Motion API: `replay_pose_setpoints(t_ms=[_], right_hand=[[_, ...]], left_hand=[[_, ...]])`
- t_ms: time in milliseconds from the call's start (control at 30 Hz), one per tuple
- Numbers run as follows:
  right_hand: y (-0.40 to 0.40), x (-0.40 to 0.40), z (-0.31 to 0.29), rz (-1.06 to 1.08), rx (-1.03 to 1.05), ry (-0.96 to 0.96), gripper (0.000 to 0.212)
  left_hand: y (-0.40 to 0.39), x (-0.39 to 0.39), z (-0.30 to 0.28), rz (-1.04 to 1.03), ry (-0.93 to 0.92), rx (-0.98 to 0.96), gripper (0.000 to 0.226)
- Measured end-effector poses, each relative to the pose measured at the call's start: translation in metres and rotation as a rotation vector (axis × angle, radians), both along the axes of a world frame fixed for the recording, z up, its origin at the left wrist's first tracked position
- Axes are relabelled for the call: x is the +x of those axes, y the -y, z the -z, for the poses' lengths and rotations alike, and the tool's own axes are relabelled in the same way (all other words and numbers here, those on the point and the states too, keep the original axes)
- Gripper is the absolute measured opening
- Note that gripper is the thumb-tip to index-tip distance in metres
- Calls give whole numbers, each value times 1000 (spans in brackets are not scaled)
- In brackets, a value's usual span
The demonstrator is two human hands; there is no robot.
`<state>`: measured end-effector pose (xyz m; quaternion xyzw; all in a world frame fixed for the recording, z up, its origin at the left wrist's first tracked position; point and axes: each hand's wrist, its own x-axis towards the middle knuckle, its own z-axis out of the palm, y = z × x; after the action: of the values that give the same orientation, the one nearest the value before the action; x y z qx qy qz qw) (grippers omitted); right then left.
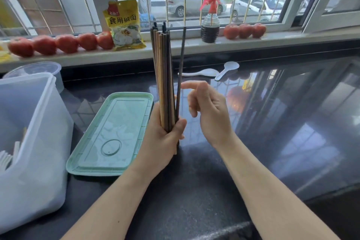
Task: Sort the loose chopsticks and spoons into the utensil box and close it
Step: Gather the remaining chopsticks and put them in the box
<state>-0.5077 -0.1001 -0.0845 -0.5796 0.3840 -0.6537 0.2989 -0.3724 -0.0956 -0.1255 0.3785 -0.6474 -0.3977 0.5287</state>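
Currently the left hand (165, 138) grips a bundle of brown wooden chopsticks (164, 84) upright on the dark table (272, 122); right hand (208, 107) fingers loose, empty. Two white plastic spoons (216, 73) lie far; green lid (111, 134) off.

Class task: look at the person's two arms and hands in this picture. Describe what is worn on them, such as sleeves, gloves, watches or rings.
Nothing is worn. The left hand and right hand are bare, without gloves, and no rings show. Both forearms are uncovered down to the picture's edge, with no sleeve, watch or bracelet in view.
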Motion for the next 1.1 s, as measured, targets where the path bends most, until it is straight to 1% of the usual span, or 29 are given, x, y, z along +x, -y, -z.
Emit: replay_pose_setpoints(t_ms=[33,100,200,267,333,367,400,467,533,600,667,733,800,833,867,933,967,1000,1033,1100], right_hand=[[2,1,5,4,12,-31,52],[8,4,16,41,67,-65,63],[16,2,28,95,200,-83,92],[16,-1,30,100,248,-57,96],[9,5,16,99,241,-29,91],[6,14,1,77,205,-27,83],[4,25,-16,37,156,-25,71],[0,58,-56,-129,87,6,43],[-8,101,-98,-311,50,57,29],[-11,149,-127,-404,39,44,29],[-7,197,-142,-402,60,-93,31],[-1,239,-146,-378,117,-229,32],[7,266,-148,-271,178,-310,35],[13,272,-147,-200,199,-394,38],[18,276,-146,-153,227,-526,38],[23,282,-139,-166,316,-939,30],[22,288,-132,-188,353,-1150,26],[21,296,-124,-196,382,-1307,25],[21,304,-115,-211,419,-1391,25],[21,316,-98,-275,504,-1445,26]], left_hand=[[0,0,-1,-23,2,-8,20],[-2,-2,-1,-31,84,19,14],[-7,-9,-5,-43,234,53,17],[-11,-12,-14,-104,255,105,15],[-23,-9,-35,-134,161,224,13],[-30,-2,-51,-137,79,287,13],[-38,6,-71,-127,-13,328,12],[-55,36,-117,-92,-154,333,8],[-69,80,-161,-66,-190,311,6],[-78,132,-193,-87,-147,345,8],[-86,182,-212,-112,-92,457,8],[-91,226,-215,-161,-74,552,9],[-90,263,-208,-277,-63,579,7],[-88,279,-203,-360,-60,569,3],[-86,293,-197,-442,-61,551,4],[-80,316,-188,-540,-104,535,10],[-77,323,-184,-533,-164,545,12],[-73,326,-181,-494,-236,564,14],[-68,326,-178,-442,-306,587,16],[-56,318,-173,-345,-404,626,19]])
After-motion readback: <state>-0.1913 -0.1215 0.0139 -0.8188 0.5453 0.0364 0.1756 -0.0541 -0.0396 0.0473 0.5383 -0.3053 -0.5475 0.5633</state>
